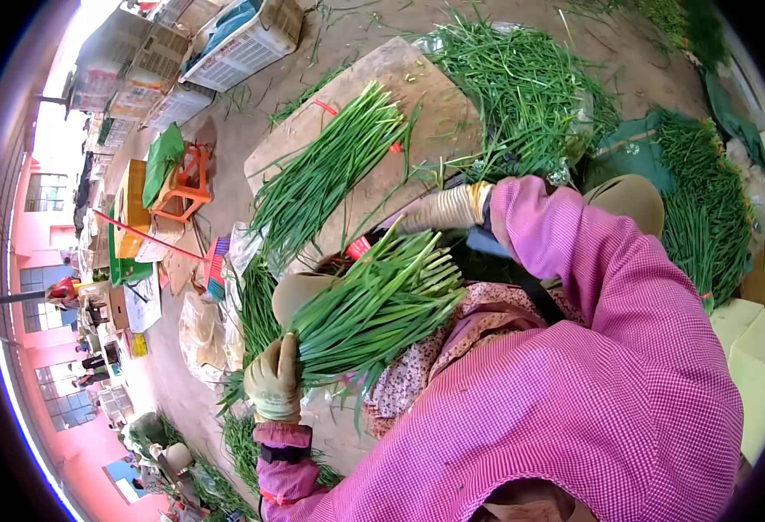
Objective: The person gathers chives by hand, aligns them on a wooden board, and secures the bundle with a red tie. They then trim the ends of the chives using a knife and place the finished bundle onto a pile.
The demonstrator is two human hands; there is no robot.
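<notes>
My left hand [273,383], in a pale glove, is closed round the leafy side of a loose bunch of long green stalks [356,313] over my lap. The pale cut ends point up and right. My right hand [443,209], gloved and wrapped in pale strips, is above the bunch by the board's edge; its fingertips are blurred and partly hidden. A red item [358,248] lies just left of it. On the wooden board [439,104] rests another bunch of green stalks [330,165], with red bands beside it.
Heaped green stalks [522,87] lie beyond the board, with more bundles [704,209] at the right. Left of the board are an orange stool [193,183], a yellow crate [130,209] and plastic sheeting [200,335]. White crates [248,48] stand at the upper left. People are far off at the left.
</notes>
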